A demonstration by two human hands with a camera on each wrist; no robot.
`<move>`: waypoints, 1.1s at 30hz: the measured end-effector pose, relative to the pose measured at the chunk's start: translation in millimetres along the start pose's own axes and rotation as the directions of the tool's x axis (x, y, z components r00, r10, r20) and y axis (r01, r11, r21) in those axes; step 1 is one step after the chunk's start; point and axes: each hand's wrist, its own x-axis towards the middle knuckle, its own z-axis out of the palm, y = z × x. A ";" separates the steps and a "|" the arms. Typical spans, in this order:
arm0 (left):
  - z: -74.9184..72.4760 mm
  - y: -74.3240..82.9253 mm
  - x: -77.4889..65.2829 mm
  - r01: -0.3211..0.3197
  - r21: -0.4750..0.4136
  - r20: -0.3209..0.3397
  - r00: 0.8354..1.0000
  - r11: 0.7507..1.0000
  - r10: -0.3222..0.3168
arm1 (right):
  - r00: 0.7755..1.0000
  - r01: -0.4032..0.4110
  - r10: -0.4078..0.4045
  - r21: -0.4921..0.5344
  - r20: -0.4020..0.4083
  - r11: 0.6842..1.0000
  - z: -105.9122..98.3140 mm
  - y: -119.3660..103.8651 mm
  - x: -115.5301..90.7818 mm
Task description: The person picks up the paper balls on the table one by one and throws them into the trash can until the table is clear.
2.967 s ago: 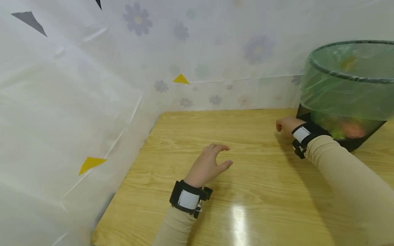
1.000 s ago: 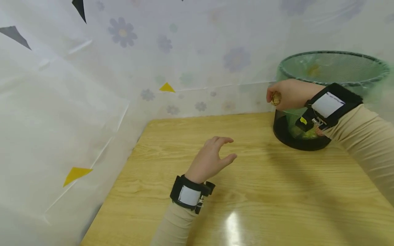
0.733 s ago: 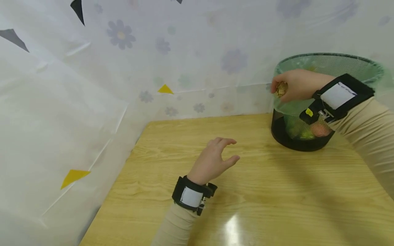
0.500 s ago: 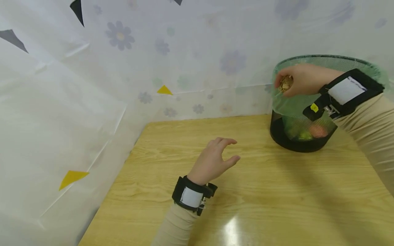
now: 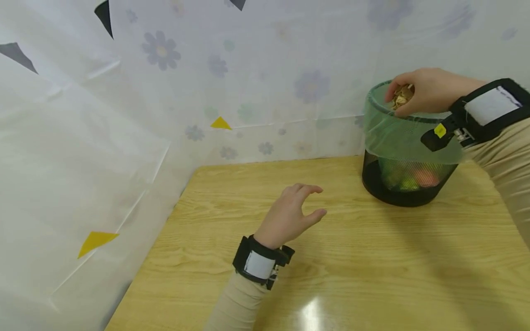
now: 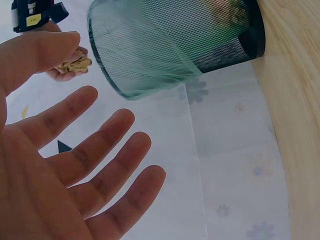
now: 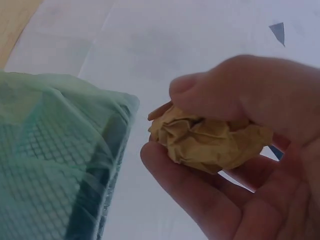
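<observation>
My right hand [image 5: 434, 89] grips a crumpled ball of brown paper [image 7: 210, 145] between thumb and fingers. In the head view it overlaps the rim of a black mesh wastebasket [image 5: 393, 195] lined with a green plastic bag [image 5: 407, 142]. The right wrist view shows the paper ball a little above and beside the lined rim [image 7: 107, 150]. Through the mesh, green and reddish things [image 5: 424, 177] show at the bottom of the basket. My left hand [image 5: 287, 216] hovers over the table with fingers spread and thumb apart, holding nothing.
The wastebasket stands on a wood-grain table [image 5: 248, 193] at the back right, close to the wall. White flowered sheeting [image 5: 265, 82] covers the wall behind and to the left. Yellow and grey triangles [image 5: 97, 242] are stuck on it.
My right hand has come up from low beside the basket, now with the paper ball, and has moved up and right to the rim. My left hand has hardly moved.
</observation>
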 end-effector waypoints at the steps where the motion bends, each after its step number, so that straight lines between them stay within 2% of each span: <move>1: -0.2 0.5 0.4 -0.001 0.002 0.001 1.000 1.000 0.001 | 1.000 -0.002 0.002 0.002 -0.007 1.000 -0.7 1.5 -0.6; 12: -0.8 6.0 7.7 -0.049 0.030 0.000 0.999 0.998 0.049 | 0.998 -0.028 0.028 -0.005 -0.059 1.000 -8.4 14.5 -4.5; 19: -1.6 9.8 10.8 -0.076 0.046 0.001 0.997 0.996 0.076 | 0.995 -0.075 0.075 -0.007 -0.063 0.997 -14.4 30.5 -5.3; 25: -0.5 14.1 10.6 -0.089 0.043 0.020 0.996 0.995 0.088 | 0.988 -0.145 0.146 0.014 -0.048 0.989 -18.2 50.2 -1.8; 29: 6.7 17.0 10.6 -0.109 0.064 0.041 0.993 0.992 0.107 | 0.981 -0.190 0.192 0.037 -0.039 0.981 -18.2 61.3 0.4; 33: 21.9 19.3 11.2 -0.143 0.105 0.077 0.988 0.984 0.136 | 0.973 -0.227 0.230 0.081 -0.023 0.970 -16.1 71.9 1.3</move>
